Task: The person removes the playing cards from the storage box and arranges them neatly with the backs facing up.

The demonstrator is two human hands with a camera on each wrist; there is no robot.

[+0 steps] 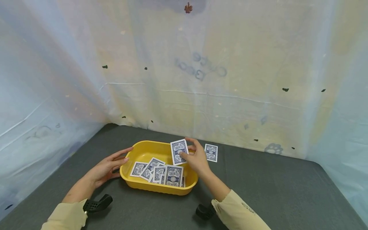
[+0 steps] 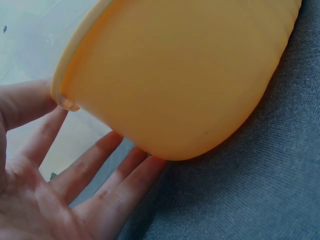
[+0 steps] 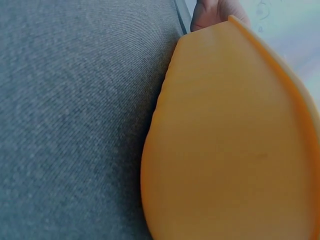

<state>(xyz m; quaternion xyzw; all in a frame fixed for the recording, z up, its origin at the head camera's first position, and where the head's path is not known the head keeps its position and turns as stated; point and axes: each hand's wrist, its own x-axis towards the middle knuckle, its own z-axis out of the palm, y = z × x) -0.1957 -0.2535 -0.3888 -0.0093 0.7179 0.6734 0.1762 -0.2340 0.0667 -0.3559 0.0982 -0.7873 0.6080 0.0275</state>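
A playing card (image 1: 179, 151) with a blue-and-white patterned back is pinched in my right hand (image 1: 196, 158), above the right part of a yellow plastic basin (image 1: 152, 188). Several more cards (image 1: 173, 175) lie overlapped in the basin, backs up. On the basin's left side, my left hand (image 1: 107, 167) touches the end wall and rim with spread, mostly straight fingers. The left wrist view shows its fingertips (image 2: 157, 161) against the outer wall (image 2: 185, 85) and the thumb by the rim. In the right wrist view the basin wall (image 3: 225, 130) hides the right hand and its card.
One more card (image 1: 211, 152) lies back up on the dark grey tabletop (image 1: 273, 191), behind and right of the basin. A pale patterned curtain (image 1: 230, 80) hangs along the back and sides. Dark wrist straps (image 1: 97, 203) sit at the cuffs.
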